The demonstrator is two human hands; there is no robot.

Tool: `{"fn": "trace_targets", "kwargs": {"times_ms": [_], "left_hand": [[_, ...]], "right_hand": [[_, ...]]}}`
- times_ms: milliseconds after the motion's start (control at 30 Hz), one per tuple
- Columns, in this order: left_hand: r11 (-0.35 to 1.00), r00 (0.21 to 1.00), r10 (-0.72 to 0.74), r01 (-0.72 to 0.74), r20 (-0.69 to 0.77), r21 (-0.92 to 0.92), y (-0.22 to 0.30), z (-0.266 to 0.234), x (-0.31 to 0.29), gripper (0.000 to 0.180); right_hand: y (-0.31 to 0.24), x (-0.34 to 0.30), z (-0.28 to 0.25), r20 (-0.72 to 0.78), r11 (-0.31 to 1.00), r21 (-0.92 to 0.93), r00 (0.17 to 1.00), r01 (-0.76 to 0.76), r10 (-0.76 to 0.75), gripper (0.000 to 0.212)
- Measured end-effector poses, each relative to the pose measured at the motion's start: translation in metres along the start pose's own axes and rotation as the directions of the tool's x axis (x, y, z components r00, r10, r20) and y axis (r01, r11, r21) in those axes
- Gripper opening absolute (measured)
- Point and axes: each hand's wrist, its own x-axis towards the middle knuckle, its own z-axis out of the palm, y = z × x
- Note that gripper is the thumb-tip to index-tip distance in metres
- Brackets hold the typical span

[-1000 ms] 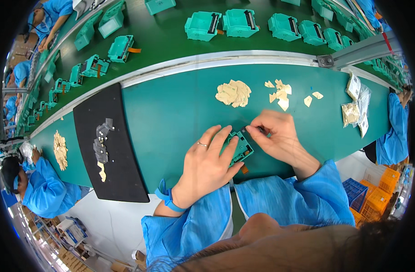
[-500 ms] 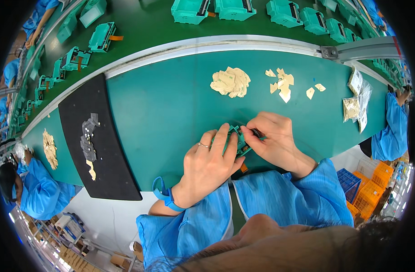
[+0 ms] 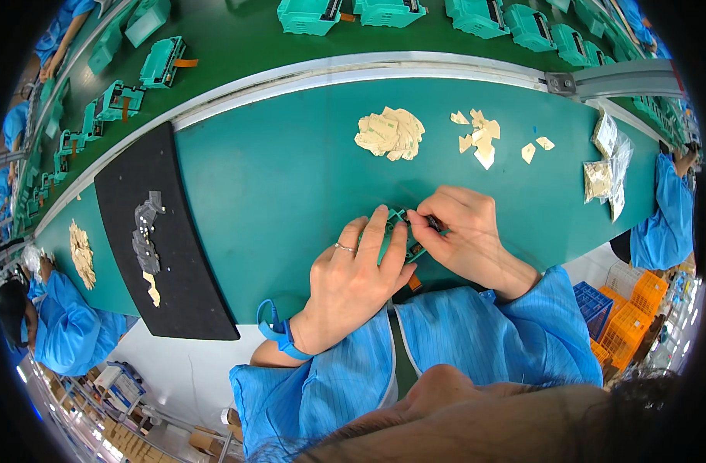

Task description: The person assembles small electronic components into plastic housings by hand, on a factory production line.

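Observation:
My left hand (image 3: 353, 278) lies over a small green plastic housing (image 3: 397, 215), fingers wrapped across it and holding it against the table. The fingers hide most of the housing. An orange ribbon cable (image 3: 415, 282) sticks out at its near side. At the housing's right side, my right hand (image 3: 465, 231) pinches a small dark part (image 3: 435, 224) between thumb and fingers. Its exact kind cannot be made out. A blue wrist strap (image 3: 283, 333) circles my left wrist.
Beyond my hands lie a pile of cream adhesive pieces (image 3: 390, 133) and loose scraps (image 3: 484, 139). Plastic bags (image 3: 611, 166) lie far right. A black mat (image 3: 195, 262) with dark grey pieces (image 3: 145, 231) is left. Green housings (image 3: 310, 15) stand on the conveyor behind a metal rail (image 3: 353, 66).
The housings on the conveyor have shifted slightly left. The whole view has moved a little. Both hands keep nearly the same place and grip.

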Motion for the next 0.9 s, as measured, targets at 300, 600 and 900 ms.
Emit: {"fn": "trace_targets", "kwargs": {"times_ms": [300,600,900], "left_hand": [[1.000,1.000,0.007,-0.007,0.007,0.010,0.000,0.000,0.000,0.045],[1.000,1.000,0.010,-0.011,0.019,0.014,-0.001,0.001,0.001,0.045],[1.000,0.998,0.018,-0.019,0.056,0.020,0.000,-0.001,0.001,0.048]], "right_hand": [[0.001,0.000,0.001,0.007,1.000,0.019,1.000,-0.003,0.003,0.017],[0.006,0.001,0.003,0.025,1.000,0.012,0.999,-0.029,0.029,0.015],[0.016,0.005,0.002,0.199,0.954,0.152,0.953,-0.260,0.228,0.013]]}}
